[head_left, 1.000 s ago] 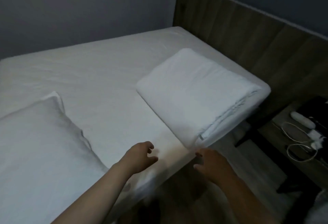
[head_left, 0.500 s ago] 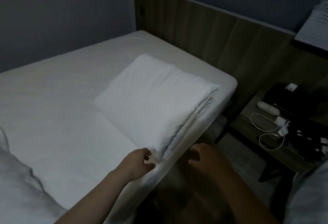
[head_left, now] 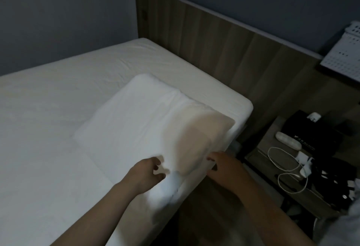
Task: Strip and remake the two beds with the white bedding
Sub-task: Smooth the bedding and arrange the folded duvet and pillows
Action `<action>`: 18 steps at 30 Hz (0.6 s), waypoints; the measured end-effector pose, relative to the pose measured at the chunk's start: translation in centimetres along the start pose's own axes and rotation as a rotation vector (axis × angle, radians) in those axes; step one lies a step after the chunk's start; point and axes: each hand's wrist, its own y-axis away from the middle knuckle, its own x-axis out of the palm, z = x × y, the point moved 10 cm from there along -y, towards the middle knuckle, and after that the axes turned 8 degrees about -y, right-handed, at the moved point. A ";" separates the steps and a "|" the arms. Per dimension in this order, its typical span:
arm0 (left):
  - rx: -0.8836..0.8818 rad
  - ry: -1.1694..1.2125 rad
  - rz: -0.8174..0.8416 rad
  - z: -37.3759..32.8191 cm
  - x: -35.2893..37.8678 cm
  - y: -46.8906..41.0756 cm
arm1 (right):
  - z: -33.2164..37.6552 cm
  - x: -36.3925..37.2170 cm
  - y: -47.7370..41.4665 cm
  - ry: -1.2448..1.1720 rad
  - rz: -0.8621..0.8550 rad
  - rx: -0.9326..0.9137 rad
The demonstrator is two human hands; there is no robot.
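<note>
A folded white bedding bundle (head_left: 140, 121) lies on the sheeted mattress (head_left: 58, 109) near the head corner of the bed. My left hand (head_left: 146, 173) hovers at the bundle's near edge with fingers spread and nothing in it. At the bundle's near right corner, by the mattress side, the fingertips of my right hand (head_left: 224, 166) touch the cloth edge. Blur hides whether that hand grips it. A shadow darkens the bundle's right part.
A wooden headboard (head_left: 214, 47) runs behind the bed. To the right stands a nightstand (head_left: 272, 168) holding a white cable (head_left: 282, 169), a black box (head_left: 307, 129) and a white oblong device (head_left: 288, 140). A white perforated basket (head_left: 344, 55) sits at the upper right.
The view has swung right, so the pillow on the left is out of sight. Both hands have moved forward to the near edge of the folded bundle.
</note>
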 end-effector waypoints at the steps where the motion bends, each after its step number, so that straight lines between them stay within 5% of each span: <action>1: -0.006 -0.004 0.002 -0.2 -0.1 -0.6 | -0.2 -0.6 -0.8 -0.001 -0.002 -0.009; 18: -0.300 0.016 -0.185 -6.1 -2.9 -11.1 | -3.4 -10.5 -18.6 0.034 0.086 -0.331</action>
